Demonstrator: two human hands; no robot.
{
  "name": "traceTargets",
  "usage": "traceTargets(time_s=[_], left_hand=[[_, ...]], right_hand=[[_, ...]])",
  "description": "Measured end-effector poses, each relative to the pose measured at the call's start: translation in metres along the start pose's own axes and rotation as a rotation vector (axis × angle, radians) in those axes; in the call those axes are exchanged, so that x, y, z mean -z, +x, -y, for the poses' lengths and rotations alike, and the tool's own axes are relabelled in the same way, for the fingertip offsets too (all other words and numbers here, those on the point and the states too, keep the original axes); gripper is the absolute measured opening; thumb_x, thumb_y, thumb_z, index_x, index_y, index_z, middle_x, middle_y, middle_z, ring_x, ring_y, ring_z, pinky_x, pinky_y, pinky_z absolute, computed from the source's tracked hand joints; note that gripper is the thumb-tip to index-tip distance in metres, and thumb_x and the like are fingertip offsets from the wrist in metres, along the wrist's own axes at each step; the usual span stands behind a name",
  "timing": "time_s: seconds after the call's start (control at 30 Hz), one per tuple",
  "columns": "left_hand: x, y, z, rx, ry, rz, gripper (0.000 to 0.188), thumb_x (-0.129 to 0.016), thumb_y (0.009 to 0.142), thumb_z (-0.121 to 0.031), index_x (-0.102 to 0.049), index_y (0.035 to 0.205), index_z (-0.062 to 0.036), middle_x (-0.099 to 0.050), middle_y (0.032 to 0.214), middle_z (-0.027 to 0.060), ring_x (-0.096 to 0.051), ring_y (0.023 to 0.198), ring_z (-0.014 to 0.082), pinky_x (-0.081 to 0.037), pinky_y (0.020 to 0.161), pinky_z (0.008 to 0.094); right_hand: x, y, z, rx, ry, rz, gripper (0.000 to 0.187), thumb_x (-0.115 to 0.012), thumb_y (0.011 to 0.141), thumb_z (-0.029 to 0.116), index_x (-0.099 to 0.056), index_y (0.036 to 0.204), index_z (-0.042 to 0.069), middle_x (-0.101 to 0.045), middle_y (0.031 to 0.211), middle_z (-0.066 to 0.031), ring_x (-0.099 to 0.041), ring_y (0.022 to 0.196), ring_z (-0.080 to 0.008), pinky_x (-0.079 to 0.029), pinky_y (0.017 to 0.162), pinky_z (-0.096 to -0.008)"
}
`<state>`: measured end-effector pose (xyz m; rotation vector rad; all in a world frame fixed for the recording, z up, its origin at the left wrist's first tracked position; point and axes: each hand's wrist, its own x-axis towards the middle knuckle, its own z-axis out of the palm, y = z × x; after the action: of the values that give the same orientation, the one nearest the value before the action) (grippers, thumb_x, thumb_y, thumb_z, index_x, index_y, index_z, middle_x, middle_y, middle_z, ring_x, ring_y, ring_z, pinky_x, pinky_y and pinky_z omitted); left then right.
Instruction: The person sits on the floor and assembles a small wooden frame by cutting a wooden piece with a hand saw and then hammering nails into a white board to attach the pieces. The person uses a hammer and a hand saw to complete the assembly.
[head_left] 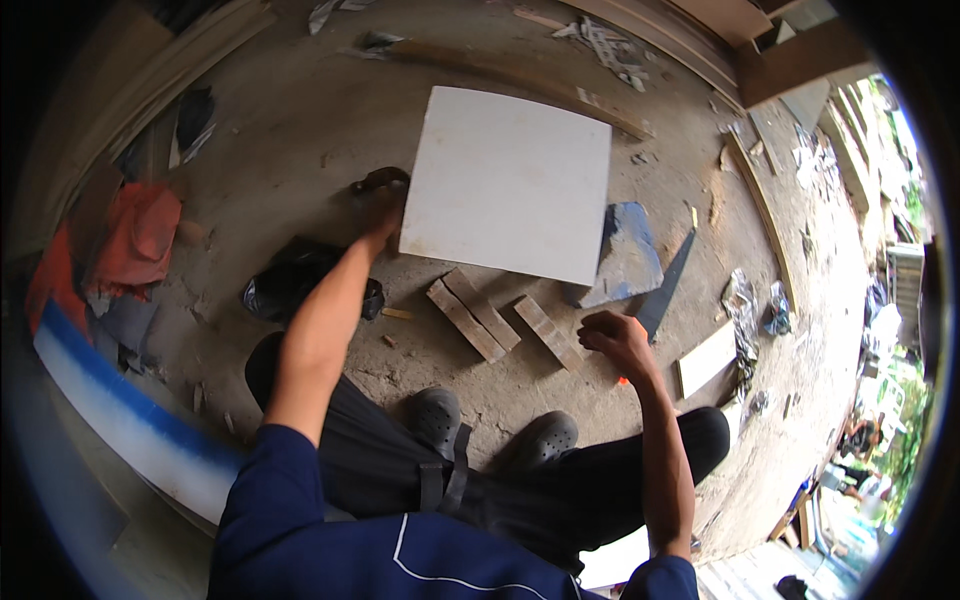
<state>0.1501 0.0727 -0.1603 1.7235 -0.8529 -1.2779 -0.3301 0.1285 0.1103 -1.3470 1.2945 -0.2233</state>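
A square white board (505, 185) lies on the ground in front of me. My left hand (380, 215) is at its left edge, next to a dark brown object (383, 179) whose kind I cannot make out. That hand is blurred and its fingers do not show clearly. My right hand (615, 338) is closed, its fingers curled, to the right of the short wood blocks (548, 330); what it holds, if anything, is hidden. Beside it a dark saw blade (668, 285) points away from me, with bits of orange showing around the hand. A worn blue-and-grey block (630, 255) touches the board's right corner.
Between my feet and the board lie more wood blocks (472, 315). A black plastic bag (285, 280) sits by my left forearm, with red cloth (135, 235) farther left. Long planks (520, 85) lie beyond the board, and a small white panel (706, 360) is at right.
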Motion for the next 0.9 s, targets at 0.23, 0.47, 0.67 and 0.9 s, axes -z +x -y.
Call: traceTargets(time_s=[0.23,0.47,0.67,0.9], left_hand=[[0.021,-0.065,-0.09,0.392,0.163,-0.249,0.038,-0.066,0.082,-0.044,-0.063,0.092,-0.0071,-0.055,0.072,0.0045,-0.051,0.056,0.0148,-0.044,0.051,0.0319],[0.055,-0.149,-0.204,0.1,0.07,-0.449,0.044,-0.072,0.082,-0.042,-0.051,0.083,-0.0038,-0.048,0.066,0.0032,-0.05,0.049,0.0127,-0.042,0.044,0.0265],[-0.033,-0.211,-0.293,-0.127,0.005,-0.324,0.038,-0.067,0.087,-0.042,-0.047,0.079,-0.0106,-0.045,0.063,-0.0024,-0.047,0.046,0.0081,-0.039,0.042,0.0243],[-0.156,-0.254,-0.283,-0.178,-0.072,-0.05,0.03,-0.063,0.092,-0.035,-0.05,0.083,-0.01,-0.046,0.06,-0.0034,-0.048,0.042,0.0076,-0.039,0.038,0.0227]], right_hand=[[0.044,0.033,-0.051,0.023,-0.407,-0.252,0.022,-0.056,0.085,0.006,-0.065,0.104,-0.002,-0.071,0.082,-0.0106,-0.07,0.076,-0.0174,-0.055,0.07,-0.0288],[0.07,0.087,-0.098,-0.058,-0.151,-0.689,0.027,-0.07,0.077,0.019,-0.07,0.098,0.002,-0.072,0.094,-0.0158,-0.07,0.088,-0.0274,-0.053,0.079,-0.0339],[0.069,0.125,-0.132,0.02,-0.07,-0.672,0.028,-0.072,0.074,0.017,-0.071,0.098,0.003,-0.071,0.098,-0.0161,-0.069,0.093,-0.0278,-0.053,0.084,-0.0349],[0.069,0.138,-0.141,0.12,0.011,-0.636,0.028,-0.069,0.077,0.012,-0.069,0.102,0.001,-0.071,0.095,-0.0146,-0.069,0.088,-0.0257,-0.053,0.079,-0.0346]])
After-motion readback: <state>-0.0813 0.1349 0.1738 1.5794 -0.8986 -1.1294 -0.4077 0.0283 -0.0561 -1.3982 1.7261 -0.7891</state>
